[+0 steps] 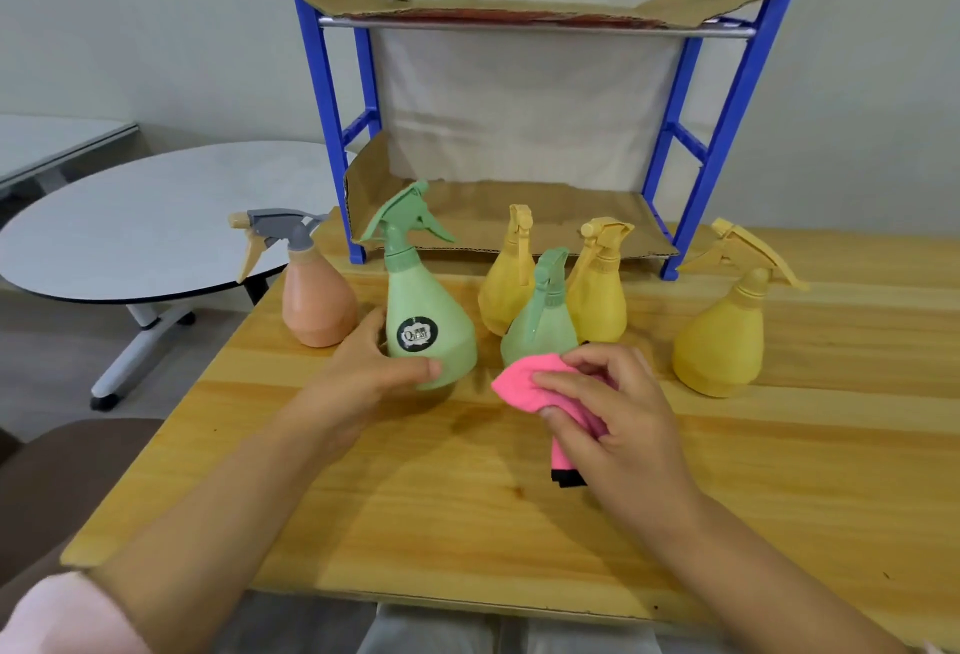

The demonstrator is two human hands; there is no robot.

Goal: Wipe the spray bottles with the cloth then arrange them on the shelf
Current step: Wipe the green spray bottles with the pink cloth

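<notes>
Left hand grip: the left hand [374, 367] is wrapped round the lower body of the labelled green spray bottle [434, 300], thumb laid across the front near the base, fingers curled behind its left side.
Held bottle: it is upright at the table's near-middle, its round black label facing the camera and its trigger head pointing right. I cannot tell whether its base rests on the wood.
Right hand grip: the right hand [618, 409] holds the bunched pink cloth [522, 379], fingers curled over it, and a black-edged corner hangs out below the palm.
Cloth position: just right of the held bottle and apart from it, in front of a smaller green spray bottle [540, 326].
Other bottles: two yellow spray bottles [506, 289] [597, 300] stand close behind the smaller green one. A third yellow spray bottle [719, 341] stands well to the right. A peach spray bottle [317, 307] with a grey trigger stands just left of the left hand.
Shelf: a blue-framed shelf [332, 97] stands at the back of the wooden table [467, 497], both tiers lined with cardboard [493, 222] and holding no bottles.
Surroundings: a round white table [145, 227] stands to the left.
</notes>
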